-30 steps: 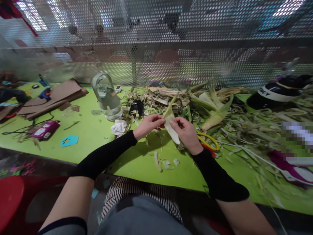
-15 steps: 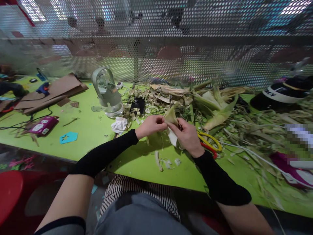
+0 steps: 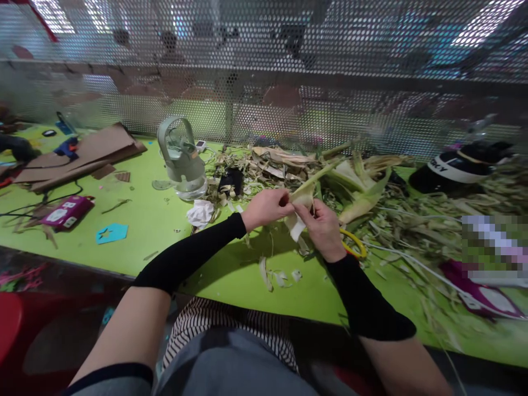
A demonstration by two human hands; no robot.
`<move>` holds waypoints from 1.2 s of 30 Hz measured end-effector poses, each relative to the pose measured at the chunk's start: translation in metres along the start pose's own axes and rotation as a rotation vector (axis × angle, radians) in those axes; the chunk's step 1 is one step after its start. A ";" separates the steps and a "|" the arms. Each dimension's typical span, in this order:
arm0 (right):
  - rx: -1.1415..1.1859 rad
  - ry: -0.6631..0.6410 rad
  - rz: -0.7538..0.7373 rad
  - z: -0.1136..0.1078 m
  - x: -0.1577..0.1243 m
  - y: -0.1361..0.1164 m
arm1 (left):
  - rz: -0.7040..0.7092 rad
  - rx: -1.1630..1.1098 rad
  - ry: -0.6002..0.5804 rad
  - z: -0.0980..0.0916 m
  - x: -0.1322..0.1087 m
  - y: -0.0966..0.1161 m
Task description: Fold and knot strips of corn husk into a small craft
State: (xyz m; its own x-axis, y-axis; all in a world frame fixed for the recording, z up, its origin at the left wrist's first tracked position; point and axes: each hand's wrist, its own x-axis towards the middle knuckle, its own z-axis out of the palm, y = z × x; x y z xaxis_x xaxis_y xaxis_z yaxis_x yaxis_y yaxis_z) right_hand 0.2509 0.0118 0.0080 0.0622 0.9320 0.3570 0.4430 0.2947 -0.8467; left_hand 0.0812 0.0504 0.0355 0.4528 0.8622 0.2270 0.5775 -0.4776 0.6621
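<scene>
Between my two hands is a pale green-white corn husk point(image 3: 304, 197), raised a little above the green table point(image 3: 231, 280). My left hand point(image 3: 269, 209) pinches its left edge with thumb and fingertips. Close beside it, my right hand point(image 3: 324, 226) grips the husk from the right, and a whitish flap hangs below the fingers. Partly behind my right hand lie yellow-handled scissors point(image 3: 355, 242). Small husk scraps point(image 3: 266, 274) are scattered on the table below my hands.
A heap of dry husk pieces point(image 3: 280, 162) and a leafy corn husk bundle point(image 3: 363, 195) lie beyond my hands. Around them are a clear bottle point(image 3: 181, 165), crumpled tissue point(image 3: 200, 213), a purple box point(image 3: 68, 213), cardboard point(image 3: 94, 148), a dark bottle point(image 3: 449, 170) and a white cable point(image 3: 404, 254).
Both hands have shifted slightly right with the husk. The husk's upper part now stretches out longer, up and to the right. The view has turned a little.
</scene>
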 end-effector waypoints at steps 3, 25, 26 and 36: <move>-0.007 -0.001 0.008 0.000 0.000 0.000 | 0.012 -0.125 -0.033 -0.005 -0.001 0.001; 0.049 -0.040 0.061 -0.010 0.002 0.005 | -0.123 -0.270 -0.041 -0.011 -0.003 -0.011; 0.066 -0.004 0.066 -0.013 0.005 0.008 | -0.134 -0.257 -0.013 -0.014 -0.002 -0.012; 0.005 0.405 0.047 -0.067 0.038 0.032 | -0.343 -0.755 0.170 -0.056 0.007 -0.029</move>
State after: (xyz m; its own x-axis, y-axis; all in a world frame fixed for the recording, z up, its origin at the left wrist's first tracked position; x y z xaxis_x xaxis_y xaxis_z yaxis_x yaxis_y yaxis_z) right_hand 0.3277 0.0424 0.0209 0.4302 0.7861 0.4439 0.4273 0.2558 -0.8672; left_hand 0.0299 0.0799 0.0579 0.1919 0.9814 -0.0095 0.0286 0.0040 0.9996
